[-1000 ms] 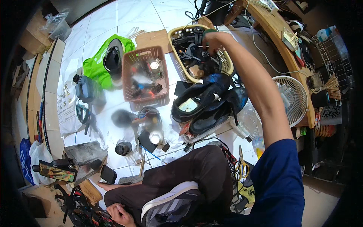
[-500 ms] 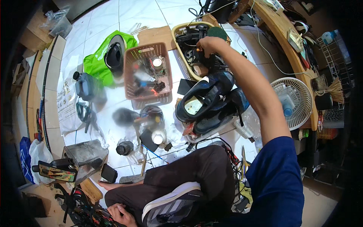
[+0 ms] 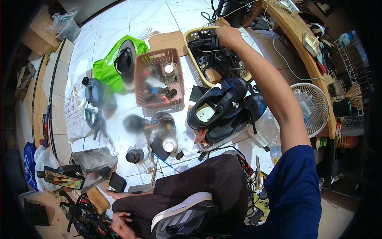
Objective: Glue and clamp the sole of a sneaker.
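Observation:
My right hand (image 3: pixel 230 37) is at the far part of a cream plastic basket (image 3: pixel 191 59), among black straps and other dark bits (image 3: pixel 219 59). The back of the hand hides its fingers, so whatever they touch or hold does not show. On my lap lies a grey shoe (image 3: pixel 185 217) with pale stripes and a white sole. My left hand (image 3: pixel 122 224) rests on my thigh just left of that shoe, fingers loosely bent and slightly apart, with nothing seen in them.
Black-and-blue shoes (image 3: pixel 223 105) are stacked before the basket. A brown basket (image 3: pixel 139 85) holds small items. Near it are a dark shoe (image 3: pixel 126 59) on a green bag (image 3: pixel 104 63), a bluish jug (image 3: pixel 94 93), a white bottle (image 3: pixel 170 144) and scissors (image 3: pixel 259 177).
My right hand has moved a little farther and right within the basket. The dark green piece beside it is out of sight. My left hand's fingers have shifted slightly.

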Action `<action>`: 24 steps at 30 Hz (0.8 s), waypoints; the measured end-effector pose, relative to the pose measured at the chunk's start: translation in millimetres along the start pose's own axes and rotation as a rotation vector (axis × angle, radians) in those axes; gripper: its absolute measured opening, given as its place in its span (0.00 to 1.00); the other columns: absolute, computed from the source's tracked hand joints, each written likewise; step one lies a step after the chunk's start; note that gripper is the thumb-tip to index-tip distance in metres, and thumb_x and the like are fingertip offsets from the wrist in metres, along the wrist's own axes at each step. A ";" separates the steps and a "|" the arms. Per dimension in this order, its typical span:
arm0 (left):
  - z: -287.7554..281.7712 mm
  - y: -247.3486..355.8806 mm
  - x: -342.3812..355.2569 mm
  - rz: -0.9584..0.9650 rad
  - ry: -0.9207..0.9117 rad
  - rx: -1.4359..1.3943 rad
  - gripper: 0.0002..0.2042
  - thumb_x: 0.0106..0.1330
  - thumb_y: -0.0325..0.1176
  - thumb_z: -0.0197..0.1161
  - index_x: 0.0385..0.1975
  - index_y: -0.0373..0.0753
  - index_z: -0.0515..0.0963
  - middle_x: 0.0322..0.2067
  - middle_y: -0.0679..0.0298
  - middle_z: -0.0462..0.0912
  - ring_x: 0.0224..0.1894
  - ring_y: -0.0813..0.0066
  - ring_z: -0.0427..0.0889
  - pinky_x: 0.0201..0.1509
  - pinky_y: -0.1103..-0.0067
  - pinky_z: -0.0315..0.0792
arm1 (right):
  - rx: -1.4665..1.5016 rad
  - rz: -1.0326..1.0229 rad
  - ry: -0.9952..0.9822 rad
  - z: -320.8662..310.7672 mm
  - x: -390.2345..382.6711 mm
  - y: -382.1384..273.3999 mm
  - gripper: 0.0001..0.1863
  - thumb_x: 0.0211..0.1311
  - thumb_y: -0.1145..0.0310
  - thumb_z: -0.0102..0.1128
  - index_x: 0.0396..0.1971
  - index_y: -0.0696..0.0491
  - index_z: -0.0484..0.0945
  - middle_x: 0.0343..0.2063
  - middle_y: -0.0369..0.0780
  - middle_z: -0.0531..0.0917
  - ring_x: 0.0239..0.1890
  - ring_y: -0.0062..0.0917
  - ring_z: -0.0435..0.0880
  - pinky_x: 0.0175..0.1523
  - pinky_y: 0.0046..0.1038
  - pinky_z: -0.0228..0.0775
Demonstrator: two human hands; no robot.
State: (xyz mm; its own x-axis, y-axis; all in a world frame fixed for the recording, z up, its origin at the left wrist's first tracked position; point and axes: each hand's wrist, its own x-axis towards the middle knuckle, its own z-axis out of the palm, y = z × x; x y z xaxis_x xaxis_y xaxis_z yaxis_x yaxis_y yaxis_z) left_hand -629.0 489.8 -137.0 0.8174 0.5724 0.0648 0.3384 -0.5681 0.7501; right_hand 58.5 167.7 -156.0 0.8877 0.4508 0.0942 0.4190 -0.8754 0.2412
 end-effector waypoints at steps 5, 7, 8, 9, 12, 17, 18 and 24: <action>-37.1 61.8 61.3 0.216 -0.095 0.195 0.38 0.76 0.57 0.38 0.07 0.37 0.73 0.11 0.65 0.75 0.23 0.71 0.79 0.69 0.57 0.56 | 0.113 -0.019 0.030 11.0 10.8 -21.9 0.09 0.54 0.73 0.61 0.35 0.57 0.85 0.37 0.49 0.87 0.42 0.39 0.88 0.43 0.41 0.81; -47.4 75.7 80.8 0.273 -0.098 0.210 0.40 0.76 0.60 0.34 0.03 0.40 0.68 0.08 0.68 0.73 0.16 0.74 0.73 0.75 0.53 0.45 | 0.199 0.013 -0.197 -4.7 8.6 -24.3 0.09 0.51 0.72 0.65 0.34 0.57 0.85 0.35 0.47 0.88 0.41 0.38 0.89 0.43 0.40 0.81; -61.1 80.3 88.8 0.257 -0.186 0.212 0.40 0.71 0.68 0.37 0.25 0.35 0.83 0.09 0.67 0.73 0.14 0.76 0.69 0.64 0.62 0.64 | 0.272 0.060 -0.434 -11.9 -0.9 -20.7 0.10 0.48 0.72 0.70 0.33 0.57 0.85 0.33 0.46 0.88 0.40 0.36 0.89 0.43 0.39 0.81; -67.2 86.2 94.6 0.261 -0.201 0.210 0.40 0.71 0.68 0.37 0.25 0.35 0.83 0.09 0.67 0.73 0.14 0.76 0.69 0.64 0.62 0.64 | 0.211 -0.007 -0.625 2.1 6.1 -7.3 0.16 0.41 0.69 0.78 0.32 0.57 0.86 0.31 0.41 0.89 0.38 0.32 0.89 0.42 0.38 0.81; -79.7 102.5 107.1 0.240 -0.302 0.277 0.39 0.71 0.68 0.37 0.34 0.34 0.82 0.22 0.61 0.77 0.26 0.67 0.73 0.65 0.61 0.64 | -0.013 0.036 -0.946 20.7 -2.5 -10.3 0.21 0.38 0.62 0.81 0.34 0.55 0.87 0.31 0.38 0.89 0.37 0.30 0.89 0.42 0.38 0.81; -86.0 118.2 111.7 0.213 -0.436 0.378 0.40 0.71 0.68 0.37 0.50 0.32 0.80 0.43 0.50 0.83 0.46 0.53 0.80 0.66 0.60 0.63 | -0.001 -0.101 -0.763 35.1 -42.8 -9.3 0.28 0.39 0.49 0.80 0.37 0.54 0.87 0.38 0.40 0.89 0.42 0.34 0.88 0.45 0.37 0.80; -88.4 119.2 111.7 0.209 -0.465 0.403 0.41 0.71 0.67 0.37 0.53 0.31 0.79 0.47 0.48 0.84 0.50 0.50 0.81 0.66 0.60 0.63 | 0.062 -0.061 -0.777 41.6 -43.9 -6.1 0.27 0.41 0.49 0.80 0.37 0.55 0.87 0.40 0.40 0.88 0.42 0.34 0.87 0.45 0.37 0.80; -76.9 112.8 97.7 -0.001 0.090 0.085 0.62 0.53 0.85 0.40 0.75 0.34 0.45 0.14 0.69 0.70 0.17 0.80 0.65 0.25 0.81 0.59 | 0.225 -0.084 -0.854 35.0 -29.2 45.1 0.22 0.60 0.54 0.68 0.40 0.61 0.82 0.33 0.44 0.87 0.26 0.32 0.88 0.31 0.34 0.83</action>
State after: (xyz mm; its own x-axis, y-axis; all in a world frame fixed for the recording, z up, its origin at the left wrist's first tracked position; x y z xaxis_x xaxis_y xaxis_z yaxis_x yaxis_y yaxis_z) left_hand -546.9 527.0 4.5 0.7731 0.6217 0.1258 0.3808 -0.6135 0.6919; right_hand 58.2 108.9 -181.7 0.6544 0.3096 -0.6898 0.4367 -0.8995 0.0106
